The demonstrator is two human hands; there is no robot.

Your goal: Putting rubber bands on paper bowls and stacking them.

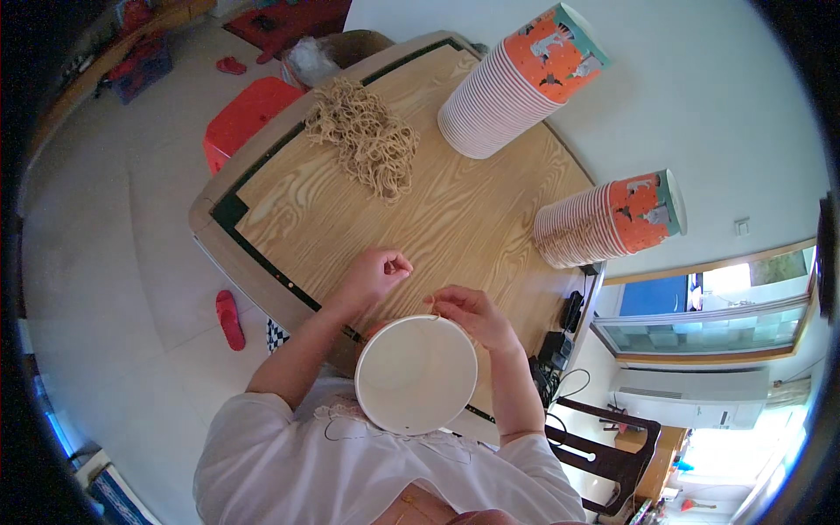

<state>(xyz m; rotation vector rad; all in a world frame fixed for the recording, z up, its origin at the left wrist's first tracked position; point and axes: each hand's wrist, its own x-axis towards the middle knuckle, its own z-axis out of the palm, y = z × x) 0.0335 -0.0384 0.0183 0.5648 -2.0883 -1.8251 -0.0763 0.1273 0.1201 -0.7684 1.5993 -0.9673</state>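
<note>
A large white paper bucket (415, 385) stands against my chest at the table's near edge, its open mouth turned up toward me. At its far rim my right hand (472, 317) is closed in a pinch on a short tan cord (433, 306), which touches the rim. My left hand (378, 275) hovers just beyond the bucket, to its left, with fingers curled together; whatever they hold, if anything, is hidden. Farther off on the table lies a loose heap of tan cords (367, 136).
Two stacks of nested paper buckets, a taller one (516, 87) and a shorter one (608, 219) with cords along its side, stand on the wooden table (350, 223). Black adapters and cables (555, 350) sit by the right edge. A red stool (249, 118) is at the left.
</note>
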